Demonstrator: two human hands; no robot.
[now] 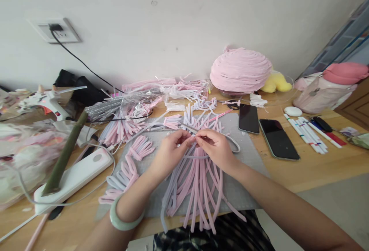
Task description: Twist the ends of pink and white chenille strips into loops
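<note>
My left hand (173, 148) and my right hand (216, 149) meet over the mat, thumbs and fingertips pinched close together. Between them they grip a grey-lavender pipe cleaner (235, 143), whose loop curves out to the right. Directly beneath lies a spread bundle of pink and lavender pipe cleaners (198, 189), fanning toward the front edge. The exact pinch point is partly covered by my fingers. Left of my hands, folded pink loops (141, 147) and a pink-and-lavender looped cluster (123, 180) rest on the grey cutting mat (245, 174).
Two phones (248, 118) and several white markers (307, 133) lie at right. A pink wrapped dome (241, 70) stands by the wall. At left are a hot glue gun (53, 103), a white power strip (76, 178) with a green stick (67, 151), and trailing cables.
</note>
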